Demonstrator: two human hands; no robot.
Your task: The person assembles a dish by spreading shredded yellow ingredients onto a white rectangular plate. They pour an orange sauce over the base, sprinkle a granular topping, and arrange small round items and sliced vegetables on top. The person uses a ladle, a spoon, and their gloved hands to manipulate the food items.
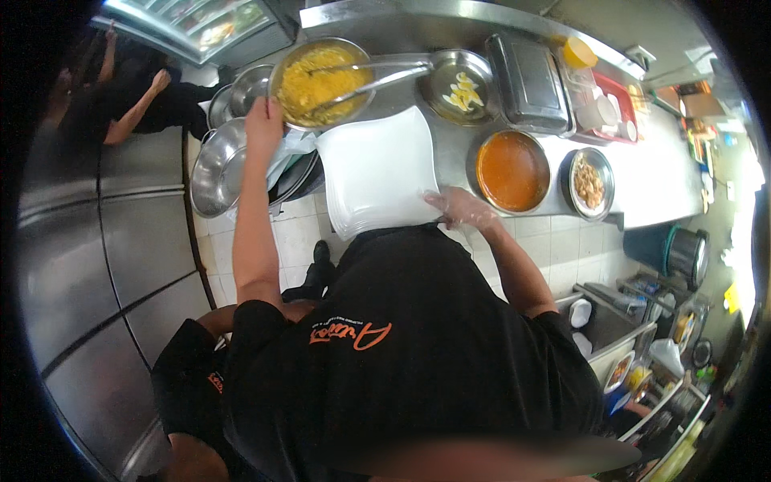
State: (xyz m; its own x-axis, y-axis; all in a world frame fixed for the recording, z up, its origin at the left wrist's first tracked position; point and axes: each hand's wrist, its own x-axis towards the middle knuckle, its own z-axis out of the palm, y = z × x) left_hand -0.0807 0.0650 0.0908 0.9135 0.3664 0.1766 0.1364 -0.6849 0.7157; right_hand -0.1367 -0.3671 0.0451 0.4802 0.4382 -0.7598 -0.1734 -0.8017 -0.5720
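My left hand (263, 122) is closed on the near left rim of a round metal bowl (369, 67) at the counter's left end. Yellow noodles (321, 84) fill this bowl, and metal tongs (377, 79) lie across them toward the right. A stack of white square plates with wavy edges (377, 173) sits at the counter's front edge, before my body. My right hand (463, 208), in what looks like a clear glove, grips the stack's right near corner, thumb on top and the other fingers partly hidden.
Right of the plates are a metal bowl of orange sauce (514, 171), a bowl of browned pieces (589, 181) and a pan with pale yellow-white pieces (463, 92). A lidded metal container (532, 84) stands behind. Empty metal bowls (217, 169) are at left. Co-workers (189, 394) stand nearby at left.
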